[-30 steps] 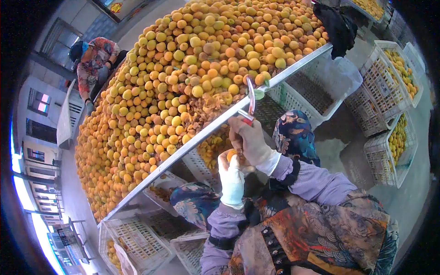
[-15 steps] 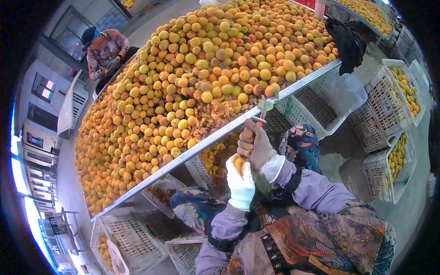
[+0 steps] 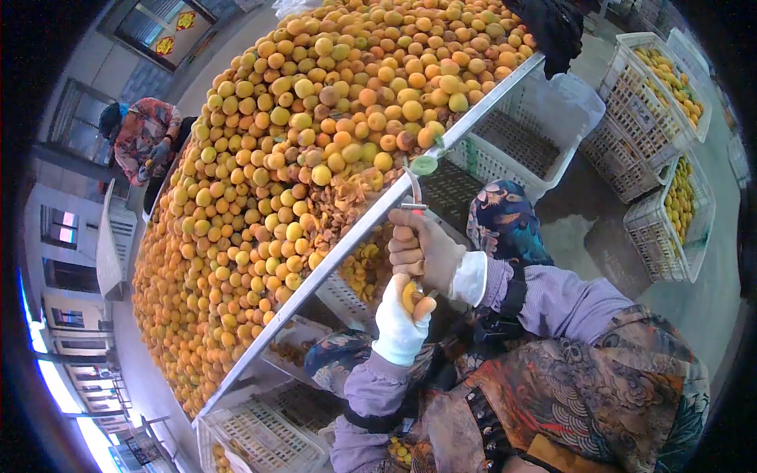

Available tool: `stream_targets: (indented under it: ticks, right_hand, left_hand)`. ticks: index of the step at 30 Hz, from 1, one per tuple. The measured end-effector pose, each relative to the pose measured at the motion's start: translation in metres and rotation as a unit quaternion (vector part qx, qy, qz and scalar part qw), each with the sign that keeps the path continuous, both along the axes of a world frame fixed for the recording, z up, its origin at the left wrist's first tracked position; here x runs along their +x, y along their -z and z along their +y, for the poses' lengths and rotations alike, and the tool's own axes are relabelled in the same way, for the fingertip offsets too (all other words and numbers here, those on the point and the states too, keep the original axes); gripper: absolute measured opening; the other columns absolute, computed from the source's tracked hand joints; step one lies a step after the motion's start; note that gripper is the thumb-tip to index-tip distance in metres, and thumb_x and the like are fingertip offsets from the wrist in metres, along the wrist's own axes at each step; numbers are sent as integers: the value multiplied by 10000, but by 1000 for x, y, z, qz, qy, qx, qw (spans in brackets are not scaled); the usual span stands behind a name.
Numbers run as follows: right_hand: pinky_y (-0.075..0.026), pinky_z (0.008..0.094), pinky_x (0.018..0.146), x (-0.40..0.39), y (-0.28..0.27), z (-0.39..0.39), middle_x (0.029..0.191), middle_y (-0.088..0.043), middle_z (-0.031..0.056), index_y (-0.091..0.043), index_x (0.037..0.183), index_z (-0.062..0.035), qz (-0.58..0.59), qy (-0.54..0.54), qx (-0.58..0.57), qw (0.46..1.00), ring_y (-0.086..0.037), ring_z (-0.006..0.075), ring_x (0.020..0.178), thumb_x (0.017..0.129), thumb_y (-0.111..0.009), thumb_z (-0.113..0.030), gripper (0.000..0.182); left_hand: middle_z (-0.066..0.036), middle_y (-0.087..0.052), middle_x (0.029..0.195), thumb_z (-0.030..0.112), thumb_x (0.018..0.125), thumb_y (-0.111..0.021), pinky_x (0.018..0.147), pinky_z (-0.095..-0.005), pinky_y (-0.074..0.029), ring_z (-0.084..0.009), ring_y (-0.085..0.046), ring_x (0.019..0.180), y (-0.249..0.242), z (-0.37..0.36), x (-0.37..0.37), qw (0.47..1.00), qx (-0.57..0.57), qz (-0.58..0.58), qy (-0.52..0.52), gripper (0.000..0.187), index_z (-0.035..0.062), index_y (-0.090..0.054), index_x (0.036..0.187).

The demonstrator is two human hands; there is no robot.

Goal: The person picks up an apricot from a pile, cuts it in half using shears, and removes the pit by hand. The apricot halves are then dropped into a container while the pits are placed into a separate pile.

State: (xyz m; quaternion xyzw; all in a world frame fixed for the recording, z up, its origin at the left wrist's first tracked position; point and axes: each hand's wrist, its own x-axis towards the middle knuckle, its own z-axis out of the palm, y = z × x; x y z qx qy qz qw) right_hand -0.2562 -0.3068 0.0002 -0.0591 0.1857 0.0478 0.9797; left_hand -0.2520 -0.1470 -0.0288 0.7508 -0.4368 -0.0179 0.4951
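My left hand (image 3: 397, 325), in a white glove with bare fingertips, is closed around an apricot (image 3: 409, 296), mostly hidden by the fingers. Touching it from above is my right hand (image 3: 432, 251), in a stained glove with a white cuff. It is wrapped round a small curved knife (image 3: 415, 188) whose blade points up, away from the apricot. Red shows at the handle; the rest is covered by my fingers. Both hands are in front of the metal edge (image 3: 315, 280) of a table heaped with apricots (image 3: 260, 189). Torn apricot flesh (image 3: 335, 203) lies near that edge.
Crates (image 3: 512, 158) stand under the table edge, one with apricot pieces (image 3: 364, 268). Stacked crates of fruit (image 3: 650, 102) are at the right, and white crates (image 3: 264, 430) at lower left. Another person (image 3: 146, 138) sits across the heap. A black cloth (image 3: 552, 35) hangs at the corner.
The view has tilted and shifted, so the heap and crates appear moved. The left hand has turned slightly, showing more of the apricot and thumb. The knife stays in the right hand.
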Motion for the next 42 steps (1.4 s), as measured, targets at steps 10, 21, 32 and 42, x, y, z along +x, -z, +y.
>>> stream_targets:
  ticks: [10,21,32,42]
  right_hand:
    - [-204,230,346,0,5,9,509,-302,-71,-349,638,-202,77,21,-22,997,-246,64,373,900,-501,-321,325]
    - [-196,221,378,-2,9,10,553,-326,-59,-354,689,-197,65,39,-48,996,-285,65,414,895,-483,-286,259]
    - [-229,201,348,-15,18,1,538,-298,-58,-354,687,-184,49,-13,56,997,-276,66,393,895,-498,-278,271]
    - [-291,259,317,-9,-1,1,484,-462,31,-489,643,-81,21,144,-250,957,-385,127,332,888,-544,-334,356]
  left_hand:
    - [-111,-505,1038,361,860,-603,738,-264,-464,-154,-528,822,4,2,1,1000,-22,16,8,553,-15,-402,1213]
    - [-124,-484,1053,344,891,-524,763,-287,-451,-183,-523,863,16,-7,-23,984,-60,147,-77,467,-9,-416,1175]
    - [-110,-508,1040,407,877,-551,671,-276,-482,-183,-553,741,-9,0,-14,981,-7,189,52,568,18,-367,1247]
    - [-129,-436,1201,146,954,-343,842,-299,-438,-215,-499,1009,-10,-19,-21,883,-125,452,-3,300,10,-436,1205]
